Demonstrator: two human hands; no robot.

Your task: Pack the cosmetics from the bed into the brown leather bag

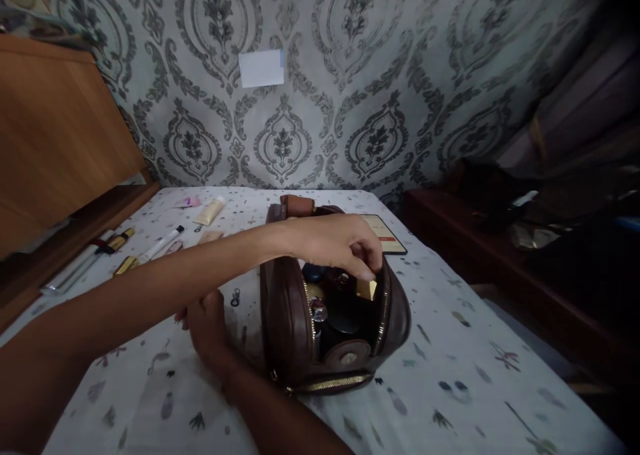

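A dark brown leather bag (285, 328) stands unzipped on the patterned cloth, its brass zips parted. My left hand (335, 241) reaches over from the left into its mouth, thumb and fingers pinching a small gold-coloured cap (367, 288); whatever is below the cap is lost in the dark interior. A bottle with a shiny clear top (319, 310) and other dark items sit inside the bag. Beneath my left forearm, my right hand (207, 328) rests at the cloth left of the bag. Its fingers are mostly hidden, so their grip is unclear.
On the left of the cloth (440, 348) lie a cream tube (210, 211), a white pen-like tube (163, 243), a gold cap (125, 265) and a long silvery item (75, 271). A tablet-like screen (387, 233) lies behind the bag. Wooden furniture (65, 121) borders the left.
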